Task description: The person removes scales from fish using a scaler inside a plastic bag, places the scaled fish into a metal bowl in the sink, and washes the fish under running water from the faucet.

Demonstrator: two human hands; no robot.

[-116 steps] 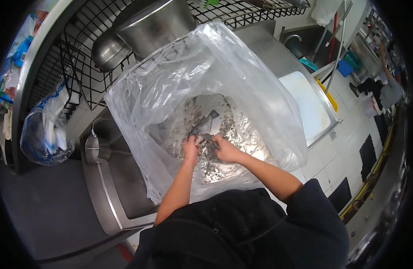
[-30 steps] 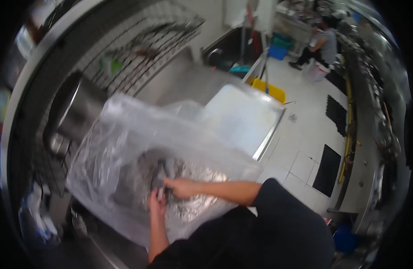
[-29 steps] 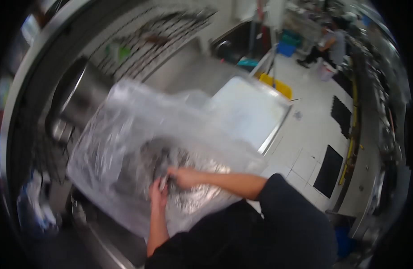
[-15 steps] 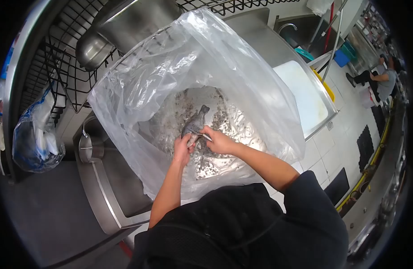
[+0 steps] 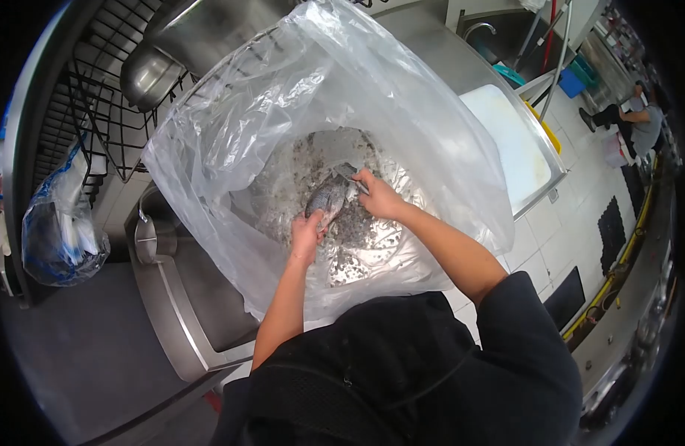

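My left hand (image 5: 307, 234) is closed around one end of a grey, dark-scaled fish (image 5: 324, 199) inside a large clear plastic bag (image 5: 231, 134). In my closed right hand (image 5: 383, 197) is a grey metal fish scaler (image 5: 348, 172), its head over the far end of the fish. How the scaler's handle looks is hidden by my fingers. Loose scales (image 5: 350, 223) and dark specks cover the wet, shiny bottom of the bag around both hands. The bag's wide mouth gapes toward me, with both forearms reaching in.
Left of the bag lies a steel sink (image 5: 201, 297); a wire rack (image 5: 108, 97) carries steel bowls (image 5: 150, 78) behind. To the right stands a white cutting board (image 5: 506, 141) on a steel counter. A seated person (image 5: 643, 123) is far right, near floor mats (image 5: 611, 230).
My right hand has moved up and slightly right with the scaler, from the near part of the fish to its far end. The left hand still grips the fish.
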